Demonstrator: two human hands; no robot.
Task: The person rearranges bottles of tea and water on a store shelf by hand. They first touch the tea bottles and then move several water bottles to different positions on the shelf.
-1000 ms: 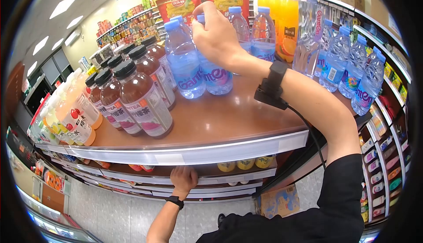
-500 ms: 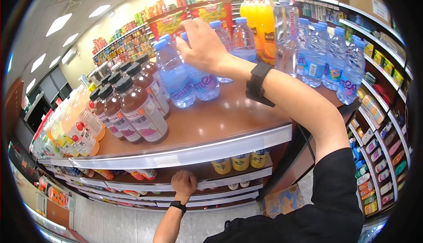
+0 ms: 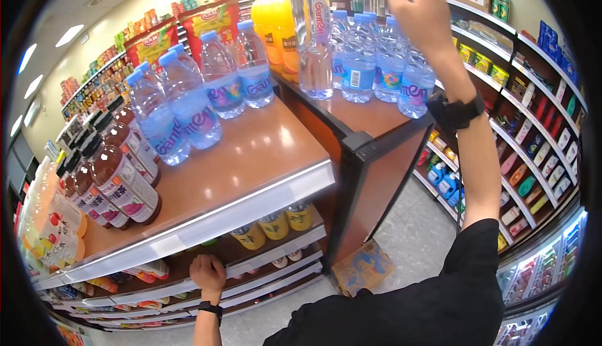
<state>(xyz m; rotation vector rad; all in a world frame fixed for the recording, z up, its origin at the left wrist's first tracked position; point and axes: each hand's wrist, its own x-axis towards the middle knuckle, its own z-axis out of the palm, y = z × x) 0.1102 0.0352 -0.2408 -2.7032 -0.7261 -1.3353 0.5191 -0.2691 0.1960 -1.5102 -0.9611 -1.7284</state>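
Observation:
My right hand (image 3: 423, 17) is raised at the top, just above the small blue-capped water bottles (image 3: 414, 89) at the right end of the counter. Its fingers are apart and hold nothing; their tips reach the frame's upper edge. Curled into a loose fist, my left hand (image 3: 208, 273) rests at the edge of the lower shelf (image 3: 295, 249). On the brown top shelf (image 3: 251, 152), several more water bottles (image 3: 194, 111) stand upright beside dark-capped tea bottles (image 3: 122, 183). A tall clear bottle (image 3: 312, 45) stands near orange juice bottles (image 3: 274, 32).
Red snack bags (image 3: 204, 29) stand behind the bottles. Yellow cans (image 3: 273, 225) sit on the lower shelf. A black-edged panel (image 3: 376, 177) closes the right-hand unit, with a printed carton (image 3: 362, 267) on the floor below. Stocked wall shelves (image 3: 527, 120) line the right side.
The view has turned right. My right hand has moved from the left water bottles to above the right-hand group, and its fingers are spread. My left hand remains at the lower shelf edge.

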